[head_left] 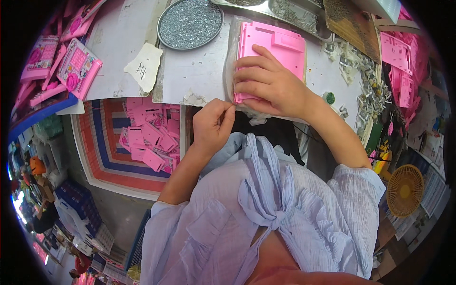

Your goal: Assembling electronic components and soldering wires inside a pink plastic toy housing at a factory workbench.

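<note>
A pink plastic casing [288,52] lies on clear plastic wrapping at the table's near edge. Across it rests my right hand [273,85], its fingertips bent over the left edge and holding it. My left hand [212,124] is closed in a pinch just off the casing's near left corner. Whatever the pinch may hold is hidden or too small to name. Left of the casing stands a round metal tray [190,23] full of small silver screws.
Below the table, a striped bin [102,142] holds several pink parts [152,137]. Decorated pink toy casings [78,66] are heaped at far left. Small metal pieces [375,95] lie at right, near more pink panels [396,52]. A torn paper [144,68] lies on the table.
</note>
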The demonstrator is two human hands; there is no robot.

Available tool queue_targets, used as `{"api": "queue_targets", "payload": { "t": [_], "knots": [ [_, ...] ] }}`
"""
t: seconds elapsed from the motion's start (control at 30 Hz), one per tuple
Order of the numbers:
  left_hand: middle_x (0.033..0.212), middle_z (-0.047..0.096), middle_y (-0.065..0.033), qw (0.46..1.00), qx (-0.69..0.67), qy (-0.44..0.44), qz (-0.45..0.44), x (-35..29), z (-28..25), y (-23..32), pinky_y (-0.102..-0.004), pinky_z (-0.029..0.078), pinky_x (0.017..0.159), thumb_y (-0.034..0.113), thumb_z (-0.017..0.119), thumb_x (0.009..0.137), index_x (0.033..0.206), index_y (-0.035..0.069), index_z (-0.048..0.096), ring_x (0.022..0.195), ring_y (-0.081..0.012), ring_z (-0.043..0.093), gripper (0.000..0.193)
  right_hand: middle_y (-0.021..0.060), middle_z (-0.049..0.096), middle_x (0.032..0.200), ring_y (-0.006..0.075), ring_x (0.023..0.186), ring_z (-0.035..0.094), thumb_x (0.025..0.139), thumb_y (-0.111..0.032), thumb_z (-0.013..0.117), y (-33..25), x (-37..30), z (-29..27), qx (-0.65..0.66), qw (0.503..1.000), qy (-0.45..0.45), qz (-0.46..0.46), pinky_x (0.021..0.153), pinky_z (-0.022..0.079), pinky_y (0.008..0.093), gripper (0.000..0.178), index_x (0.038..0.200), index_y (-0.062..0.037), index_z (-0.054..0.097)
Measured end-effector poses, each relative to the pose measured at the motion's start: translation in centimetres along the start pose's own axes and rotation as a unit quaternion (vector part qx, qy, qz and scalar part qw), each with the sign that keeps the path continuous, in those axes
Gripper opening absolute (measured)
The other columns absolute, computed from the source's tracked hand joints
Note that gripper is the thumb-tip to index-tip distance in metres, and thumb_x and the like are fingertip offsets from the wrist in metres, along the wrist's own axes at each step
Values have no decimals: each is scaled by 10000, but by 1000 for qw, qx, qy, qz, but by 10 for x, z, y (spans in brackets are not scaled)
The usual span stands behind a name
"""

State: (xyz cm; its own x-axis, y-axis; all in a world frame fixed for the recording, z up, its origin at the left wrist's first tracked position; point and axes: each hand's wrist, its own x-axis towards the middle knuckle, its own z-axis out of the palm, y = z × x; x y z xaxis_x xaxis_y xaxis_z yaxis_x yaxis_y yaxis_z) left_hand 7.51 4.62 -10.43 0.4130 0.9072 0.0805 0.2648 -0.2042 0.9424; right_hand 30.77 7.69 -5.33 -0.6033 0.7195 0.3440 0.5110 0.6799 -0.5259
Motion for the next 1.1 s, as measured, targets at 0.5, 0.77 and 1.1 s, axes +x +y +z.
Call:
{"api": "queue_targets", "payload": {
  "t": [0.5, 0.77, 1.1],
  "knots": [
    [785, 632, -105, 997, 69, 19, 21, -12, 13, 2, -369, 500, 580, 72, 717, 876, 940, 43, 664, 649, -286, 632, 88, 68, 616, 1089, 289, 1194, 562, 820, -167, 756, -5, 5, 5, -28, 999, -12, 21, 1163, 326, 570, 236, 1024, -97, 661],
    [830, 665, -103, 994, 91, -36, 40, 21, -19, 39, -348, 520, 616, 92, 738, 854, 1027, 38, 683, 685, -263, 650, 189, 130, 573, 1266, 354, 1269, 505, 750, -157, 801, -3, 6, -1, 5, 998, -7, 69, 1136, 387, 516, 564, 1264, -77, 580],
    [978, 629, -102, 931, 290, -67, 213, 86, -16, 36, -397, 472, 768, 182, 714, 837, 1165, 31, 683, 900, -275, 629, 362, 260, 406, 1544, 388, 1475, 349, 781, -455, 761, -23, -4, 4, -143, 973, 0, 180, 1189, 326, 483, 948, 1459, 106, 409]
  ]
}}
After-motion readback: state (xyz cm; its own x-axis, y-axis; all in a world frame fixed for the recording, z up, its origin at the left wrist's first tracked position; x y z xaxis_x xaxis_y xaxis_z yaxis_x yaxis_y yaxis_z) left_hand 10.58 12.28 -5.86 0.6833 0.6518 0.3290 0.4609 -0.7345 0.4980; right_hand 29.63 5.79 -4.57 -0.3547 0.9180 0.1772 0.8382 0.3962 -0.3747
